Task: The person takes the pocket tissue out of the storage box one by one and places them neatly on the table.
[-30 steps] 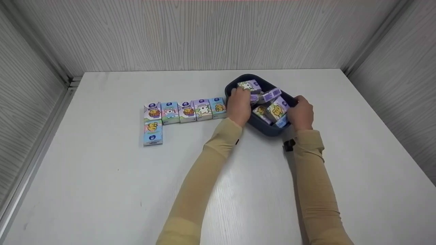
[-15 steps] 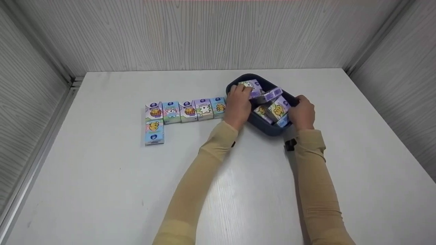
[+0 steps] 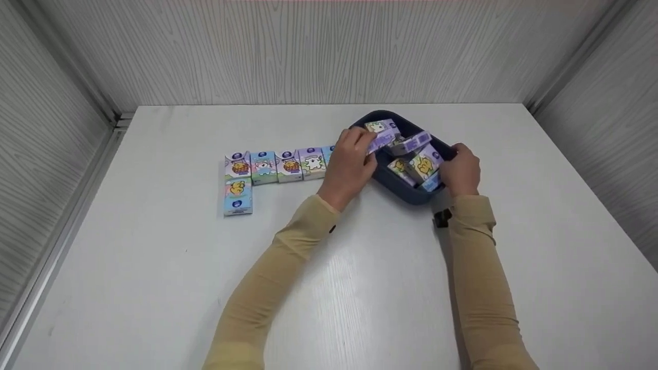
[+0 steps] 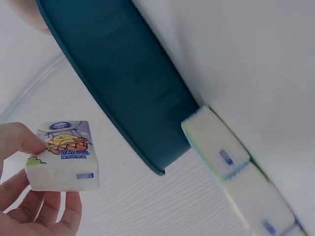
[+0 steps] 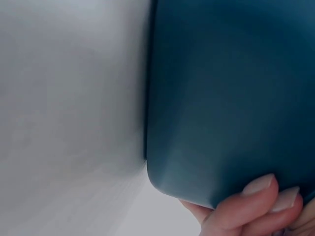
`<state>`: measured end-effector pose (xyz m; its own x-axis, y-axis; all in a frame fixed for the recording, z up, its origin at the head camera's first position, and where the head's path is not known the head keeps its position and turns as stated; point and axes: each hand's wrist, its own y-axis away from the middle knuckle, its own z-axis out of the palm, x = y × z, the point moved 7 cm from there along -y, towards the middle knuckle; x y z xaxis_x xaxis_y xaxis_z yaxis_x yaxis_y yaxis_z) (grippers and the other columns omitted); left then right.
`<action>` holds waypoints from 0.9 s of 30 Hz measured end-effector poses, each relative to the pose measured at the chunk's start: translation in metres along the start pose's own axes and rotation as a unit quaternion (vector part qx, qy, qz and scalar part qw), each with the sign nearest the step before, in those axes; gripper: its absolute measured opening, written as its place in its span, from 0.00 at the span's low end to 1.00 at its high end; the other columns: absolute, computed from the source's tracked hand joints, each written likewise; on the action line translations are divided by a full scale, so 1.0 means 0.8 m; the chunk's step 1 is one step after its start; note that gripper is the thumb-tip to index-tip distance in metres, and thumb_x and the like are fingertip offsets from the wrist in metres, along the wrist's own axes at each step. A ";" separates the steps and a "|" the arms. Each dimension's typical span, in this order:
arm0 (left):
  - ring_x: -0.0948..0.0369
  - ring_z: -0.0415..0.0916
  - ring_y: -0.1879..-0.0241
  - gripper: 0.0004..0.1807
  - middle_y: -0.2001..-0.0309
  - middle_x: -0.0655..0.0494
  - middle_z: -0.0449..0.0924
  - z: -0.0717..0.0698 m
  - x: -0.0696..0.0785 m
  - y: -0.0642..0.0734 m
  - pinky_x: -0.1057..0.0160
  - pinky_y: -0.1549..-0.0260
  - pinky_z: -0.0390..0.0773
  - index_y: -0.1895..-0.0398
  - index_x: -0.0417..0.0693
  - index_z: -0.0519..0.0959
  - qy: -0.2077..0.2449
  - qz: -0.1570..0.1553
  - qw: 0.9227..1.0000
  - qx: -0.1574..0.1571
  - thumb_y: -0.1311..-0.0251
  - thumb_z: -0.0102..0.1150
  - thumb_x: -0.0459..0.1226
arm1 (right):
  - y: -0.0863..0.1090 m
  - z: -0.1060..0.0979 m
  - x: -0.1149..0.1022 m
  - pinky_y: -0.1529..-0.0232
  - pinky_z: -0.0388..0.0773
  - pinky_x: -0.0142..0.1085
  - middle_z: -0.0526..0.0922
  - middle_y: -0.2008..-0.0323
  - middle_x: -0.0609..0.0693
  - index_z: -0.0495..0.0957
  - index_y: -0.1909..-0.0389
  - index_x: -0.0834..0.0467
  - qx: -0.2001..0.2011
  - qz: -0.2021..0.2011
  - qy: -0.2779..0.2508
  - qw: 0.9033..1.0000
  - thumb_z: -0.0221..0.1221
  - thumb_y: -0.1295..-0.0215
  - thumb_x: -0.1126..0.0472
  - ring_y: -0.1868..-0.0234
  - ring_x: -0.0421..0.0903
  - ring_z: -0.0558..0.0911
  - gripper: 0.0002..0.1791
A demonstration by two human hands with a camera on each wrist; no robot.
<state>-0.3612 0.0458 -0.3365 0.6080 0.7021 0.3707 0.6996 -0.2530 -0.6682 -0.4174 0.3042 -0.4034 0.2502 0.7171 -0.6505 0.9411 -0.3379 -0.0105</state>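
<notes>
My left hand (image 3: 349,167) pinches a small pack of tissues (image 4: 69,147) between thumb and fingers, at the left side of a dark blue plastic basket (image 3: 403,194). A yellow cartoon figure and purple print show on that pack in the left wrist view. My right hand (image 3: 461,170) grips the right rim of the basket, its fingertips (image 5: 258,184) against the wall. Several more tissue packs (image 3: 424,163) lie jumbled inside the basket. To the left, several packs stand side by side in a row, with a white-figure pack (image 3: 312,163) among them; my left hand partly hides the row's right end.
A blue pack (image 3: 238,198) lies below the row's left end, touching it. The white table (image 3: 169,288) is bounded by a grey wood-grain panel (image 3: 318,56) behind and panels at both sides.
My left hand has drawn back from inside the basket to the left and slightly nearer, bringing a tissue pack out. My right hand stays on the basket rim. The view has shifted slightly.
</notes>
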 end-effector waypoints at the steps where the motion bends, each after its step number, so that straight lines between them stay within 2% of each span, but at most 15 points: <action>1: 0.55 0.70 0.53 0.16 0.55 0.48 0.75 -0.004 0.000 0.007 0.64 0.50 0.70 0.50 0.37 0.79 -0.012 0.006 1.000 -0.008 0.44 0.58 0.28 | 0.000 0.001 0.000 0.46 0.71 0.52 0.73 0.43 0.65 0.66 0.36 0.63 -0.001 0.000 0.000 1.000 0.49 0.37 0.68 0.46 0.58 0.73 0.26; 4: 0.54 0.70 0.53 0.17 0.54 0.46 0.75 -0.014 -0.007 0.030 0.62 0.50 0.71 0.49 0.36 0.79 -0.049 0.014 0.998 -0.048 0.43 0.58 0.29 | 0.001 0.004 0.001 0.46 0.71 0.51 0.74 0.44 0.64 0.67 0.36 0.63 -0.003 0.001 0.000 1.000 0.49 0.37 0.68 0.46 0.58 0.73 0.26; 6: 0.54 0.69 0.52 0.17 0.53 0.46 0.75 -0.020 -0.014 0.046 0.62 0.47 0.70 0.48 0.37 0.78 -0.074 0.006 0.994 -0.081 0.41 0.58 0.30 | 0.001 0.004 0.000 0.46 0.70 0.52 0.74 0.44 0.65 0.67 0.36 0.63 -0.002 0.000 -0.001 1.000 0.49 0.37 0.68 0.46 0.58 0.73 0.26; 9: 0.54 0.69 0.49 0.19 0.51 0.46 0.74 -0.031 -0.024 0.067 0.62 0.44 0.69 0.46 0.37 0.77 -0.116 -0.003 0.985 -0.124 0.40 0.60 0.32 | 0.001 0.003 0.000 0.45 0.70 0.52 0.72 0.42 0.65 0.65 0.35 0.63 -0.003 -0.001 -0.006 1.000 0.49 0.36 0.68 0.45 0.59 0.72 0.27; 11: 0.52 0.69 0.49 0.19 0.51 0.44 0.74 -0.039 -0.027 0.080 0.60 0.44 0.69 0.46 0.37 0.77 -0.158 0.007 0.978 -0.138 0.41 0.62 0.33 | 0.000 0.000 0.000 0.45 0.69 0.52 0.72 0.42 0.65 0.65 0.35 0.63 -0.004 0.000 -0.005 1.000 0.49 0.36 0.68 0.44 0.59 0.72 0.27; 15: 0.48 0.70 0.49 0.19 0.52 0.41 0.74 -0.055 -0.030 0.100 0.55 0.46 0.72 0.48 0.34 0.77 -0.233 0.020 0.960 -0.154 0.42 0.64 0.33 | -0.002 -0.003 -0.001 0.45 0.70 0.52 0.73 0.42 0.65 0.65 0.35 0.63 -0.002 -0.001 0.002 1.000 0.49 0.36 0.68 0.45 0.59 0.72 0.27; 17: 0.47 0.71 0.50 0.19 0.53 0.40 0.74 -0.060 -0.032 0.108 0.54 0.47 0.73 0.48 0.33 0.77 -0.253 0.016 0.953 -0.166 0.42 0.64 0.32 | -0.002 -0.004 -0.003 0.46 0.70 0.52 0.73 0.43 0.65 0.66 0.36 0.64 0.004 -0.009 0.004 1.000 0.48 0.37 0.68 0.47 0.59 0.73 0.26; 21: 0.47 0.71 0.52 0.20 0.53 0.40 0.75 -0.058 -0.036 0.121 0.54 0.48 0.72 0.48 0.33 0.78 -0.282 -0.007 0.934 -0.219 0.45 0.66 0.30 | -0.001 -0.005 -0.005 0.47 0.71 0.53 0.74 0.44 0.65 0.67 0.36 0.64 0.014 -0.020 0.007 1.000 0.49 0.37 0.67 0.47 0.59 0.74 0.26; 24: 0.48 0.72 0.52 0.21 0.54 0.40 0.77 -0.052 -0.039 0.128 0.53 0.47 0.72 0.48 0.35 0.78 -0.311 -0.025 0.914 -0.261 0.46 0.68 0.31 | -0.001 -0.003 -0.003 0.47 0.70 0.53 0.73 0.43 0.65 0.66 0.36 0.64 0.006 -0.010 0.005 1.000 0.49 0.36 0.67 0.46 0.59 0.73 0.25; 27: 0.47 0.72 0.52 0.19 0.55 0.40 0.78 -0.047 -0.039 0.134 0.52 0.46 0.71 0.50 0.36 0.79 -0.334 -0.042 0.896 -0.290 0.46 0.68 0.31 | 0.000 -0.001 -0.002 0.46 0.70 0.52 0.73 0.42 0.65 0.66 0.35 0.63 0.000 -0.001 0.002 1.000 0.49 0.36 0.68 0.46 0.58 0.72 0.26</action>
<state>-0.2911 -0.0282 -0.3958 0.3189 0.9280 -0.1930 0.9276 -0.3473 -0.1374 -0.4176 0.3036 -0.4017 0.2484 0.7204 -0.6476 0.9418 -0.3359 -0.0123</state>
